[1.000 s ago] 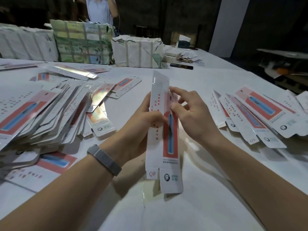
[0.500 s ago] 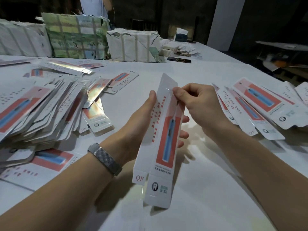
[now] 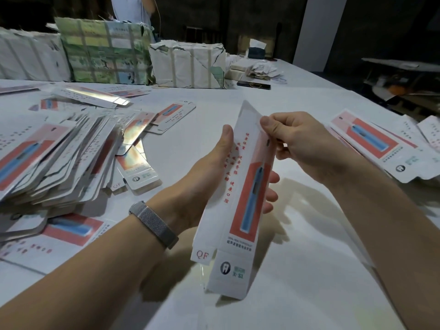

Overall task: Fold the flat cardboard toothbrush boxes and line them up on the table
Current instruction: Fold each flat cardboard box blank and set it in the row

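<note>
From the head view, a long, glossy cardboard toothbrush box (image 3: 240, 198) is held upright above the white worktop (image 3: 309, 258). It is cradled by the left hand (image 3: 209, 177), whose fingers are partly hidden behind it, while its top edge is pinched by the right hand (image 3: 302, 144). A fanned stack of flat boxes (image 3: 54, 160) is cut off at the left edge, and more flat boxes (image 3: 381, 148) are cut off at the right.

Left fingers (image 3: 271, 184) behind box (image 3: 240, 198).

White table (image 3: 297, 270), flat boxes (image 3: 54, 163), wrapped bundles (image 3: 188, 65)
</note>
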A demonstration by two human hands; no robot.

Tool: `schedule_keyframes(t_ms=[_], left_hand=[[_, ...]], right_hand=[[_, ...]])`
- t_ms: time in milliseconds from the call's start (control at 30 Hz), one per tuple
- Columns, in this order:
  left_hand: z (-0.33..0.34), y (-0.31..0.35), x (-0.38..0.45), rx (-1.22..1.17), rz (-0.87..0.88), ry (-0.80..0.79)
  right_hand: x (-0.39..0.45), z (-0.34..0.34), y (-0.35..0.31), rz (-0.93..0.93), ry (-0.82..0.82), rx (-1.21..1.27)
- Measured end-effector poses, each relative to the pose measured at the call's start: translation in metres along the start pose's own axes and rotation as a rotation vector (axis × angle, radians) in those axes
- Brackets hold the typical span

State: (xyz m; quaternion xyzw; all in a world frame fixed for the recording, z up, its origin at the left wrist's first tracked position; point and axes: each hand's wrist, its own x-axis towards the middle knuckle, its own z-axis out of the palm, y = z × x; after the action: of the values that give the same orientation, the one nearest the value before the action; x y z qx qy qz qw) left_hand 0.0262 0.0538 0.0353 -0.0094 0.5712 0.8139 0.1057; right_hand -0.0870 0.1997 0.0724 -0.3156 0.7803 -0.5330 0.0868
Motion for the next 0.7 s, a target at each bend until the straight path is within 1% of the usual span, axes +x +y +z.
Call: schedule_keyframes(t_ms=[100,200,233,267,300,400,467,600,700], left_hand=[[0.006,-0.006,0.006,-0.085,0.059,0.012],[0.006,-0.009,0.01,-0.097,0.083,0.022],[0.003,-0.008,0.01,-0.134,0.092,0.013],[0.001,-0.007,0.01,-0.187,0.104,-0.001],[-0.001,-0.006,0.009,-0.248,0.119,-0.014],[-0.01,-0.001,0.008,-0.367,0.157,-0.029],[-0.016,0.0,0.007,-0.381,0.152,0.0],[-0.02,-0.001,0.008,-0.328,0.146,0.023],[-0.023,-0.002,0.009,-0.179,0.145,0.062]], right_hand=[[0.001,0.002,-0.003,0.0,0.038,0.075],[0.002,0.004,0.0,0.005,0.178,0.167],[0.002,0.006,0.001,0.023,0.221,0.21],[0.001,0.008,0.002,0.05,0.226,0.27],[0.0,0.012,0.003,0.079,0.178,0.337],[-0.005,0.028,0.004,0.109,-0.092,0.498],[-0.008,0.037,0.005,0.104,-0.181,0.575],[-0.01,0.039,0.005,0.144,-0.215,0.683],[-0.01,0.04,0.004,0.131,-0.18,0.644]])
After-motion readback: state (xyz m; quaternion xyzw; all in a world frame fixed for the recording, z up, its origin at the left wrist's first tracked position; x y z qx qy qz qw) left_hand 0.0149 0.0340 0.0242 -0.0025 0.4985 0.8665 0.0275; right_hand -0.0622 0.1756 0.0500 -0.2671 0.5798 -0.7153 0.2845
